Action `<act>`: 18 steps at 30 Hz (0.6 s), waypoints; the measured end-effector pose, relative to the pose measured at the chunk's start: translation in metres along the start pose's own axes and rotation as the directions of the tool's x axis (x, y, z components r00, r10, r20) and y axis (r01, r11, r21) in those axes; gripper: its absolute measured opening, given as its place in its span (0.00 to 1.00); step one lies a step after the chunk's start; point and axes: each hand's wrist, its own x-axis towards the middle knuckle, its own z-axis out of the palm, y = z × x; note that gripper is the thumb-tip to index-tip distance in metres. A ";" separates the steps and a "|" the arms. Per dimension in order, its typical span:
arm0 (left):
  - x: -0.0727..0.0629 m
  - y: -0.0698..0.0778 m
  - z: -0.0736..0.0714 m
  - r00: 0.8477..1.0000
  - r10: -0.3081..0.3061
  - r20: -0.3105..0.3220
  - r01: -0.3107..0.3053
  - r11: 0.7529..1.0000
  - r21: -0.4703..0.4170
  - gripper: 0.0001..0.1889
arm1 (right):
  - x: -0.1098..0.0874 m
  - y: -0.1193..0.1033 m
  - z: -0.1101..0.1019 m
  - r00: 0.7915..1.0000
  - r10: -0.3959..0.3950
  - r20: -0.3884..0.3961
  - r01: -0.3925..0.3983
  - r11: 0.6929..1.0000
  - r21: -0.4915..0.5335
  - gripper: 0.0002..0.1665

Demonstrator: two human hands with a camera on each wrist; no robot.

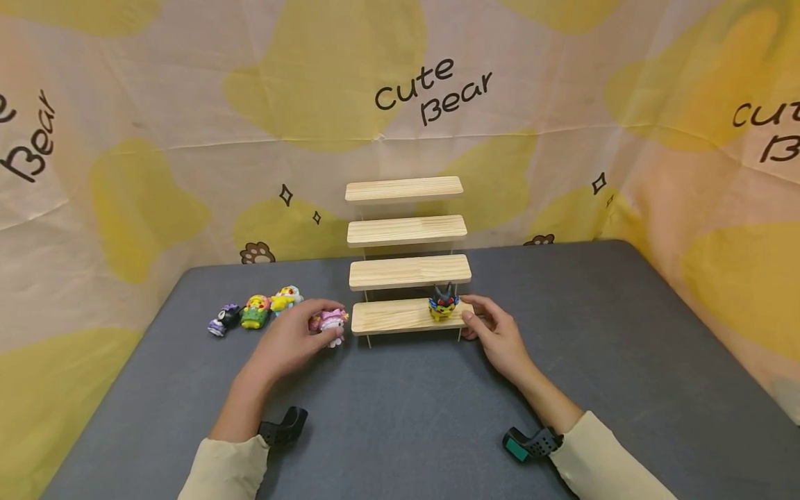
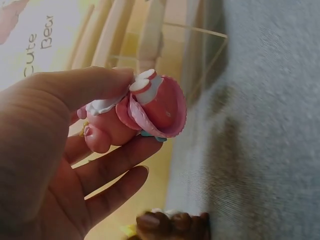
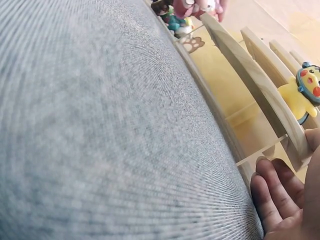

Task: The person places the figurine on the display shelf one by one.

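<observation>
My left hand (image 1: 289, 342) pinches a small pink and white figurine (image 2: 167, 105) between thumb and fingers. The figurine is held tilted, its white feet and pink skirt facing the left wrist camera, just left of the lowest shelf. At the right end of the wooden tiered display stand (image 1: 387, 318), my right hand (image 1: 502, 342) grips the lowest shelf, thumb at its top edge and other fingers below. A yellow figurine with a black eared hood (image 1: 442, 305) stands upright on that shelf, close to the right thumb.
Left of the stand, a purple and black figurine (image 1: 225, 319), a green and yellow one (image 1: 255, 312) and a yellow and white one (image 1: 286, 298) sit on the dark grey table (image 1: 400, 430). A printed cloth (image 1: 550, 83) hangs behind the stand.
</observation>
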 end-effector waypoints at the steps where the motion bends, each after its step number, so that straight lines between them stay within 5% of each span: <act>1: 0.000 0.002 -0.001 1.000 0.007 -0.005 -0.007 1.000 0.000 0.20 | 0.000 0.000 -0.001 1.000 -0.001 -0.002 0.001 1.000 0.000 0.19; 18: -0.004 0.037 -0.010 0.987 0.122 -0.109 -0.125 0.992 -0.027 0.20 | -0.001 0.002 -0.004 1.000 -0.007 0.016 0.008 1.000 -0.008 0.19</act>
